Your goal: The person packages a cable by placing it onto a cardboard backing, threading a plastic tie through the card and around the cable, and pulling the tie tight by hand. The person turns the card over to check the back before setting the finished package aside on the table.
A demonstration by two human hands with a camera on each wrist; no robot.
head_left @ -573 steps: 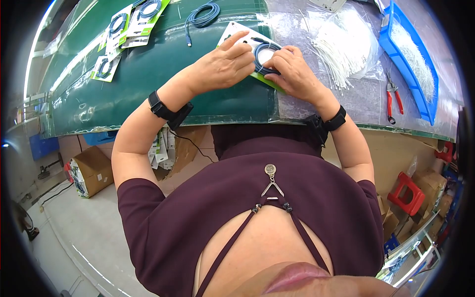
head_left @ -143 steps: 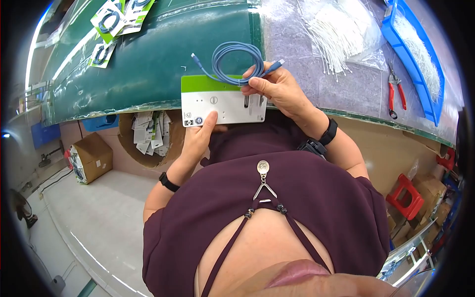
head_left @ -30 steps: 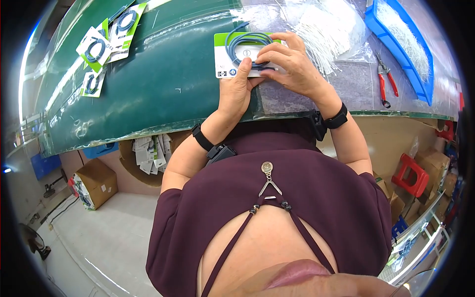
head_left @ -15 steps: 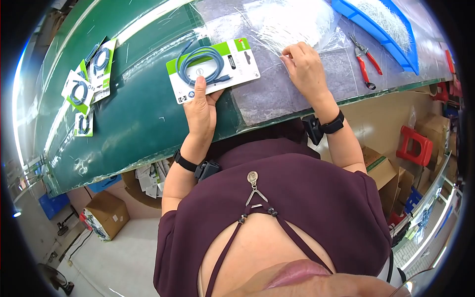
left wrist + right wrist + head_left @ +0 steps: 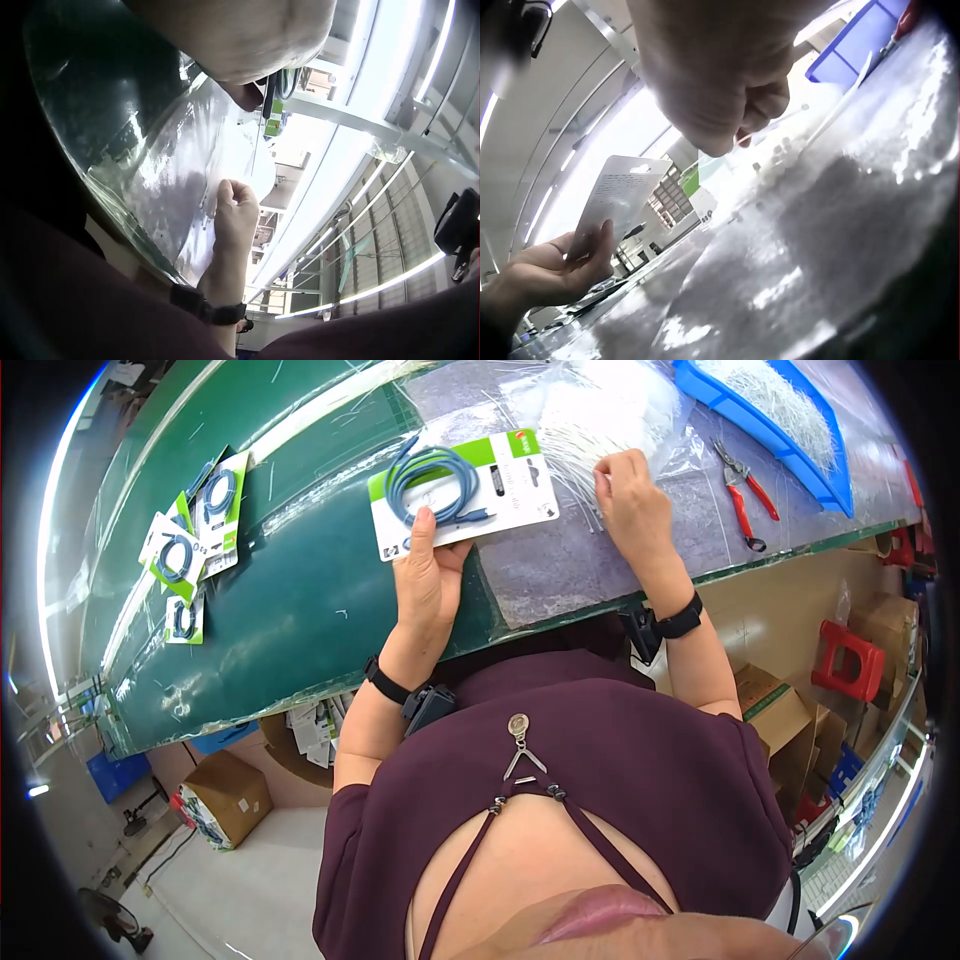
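My left hand (image 5: 428, 585) grips a white and green card (image 5: 520, 500) by its lower left edge, thumb in front, fingers behind. A coiled blue cable (image 5: 468, 485) lies against the card's front under the thumb, its plug pointing right. My right hand (image 5: 637, 515) is at the near side of a heap of thin white ties (image 5: 590, 435), fingers curled. In the right wrist view a thin pale tie (image 5: 780, 120) runs from the fingertips of the right hand (image 5: 720, 82). The left wrist view shows the right hand (image 5: 236, 221) with thumb and finger together.
Red-handled cutters (image 5: 742, 500) lie to the right, below a blue tray (image 5: 775, 430) of white ties. Several carded blue cables (image 5: 220, 510) rest at the left of the green mat (image 5: 300, 570). The table's front edge runs close to the body.
Both hands were together at the card and cable. The right hand has since moved right to the ties, while the left has kept the card and cable and shifted left.
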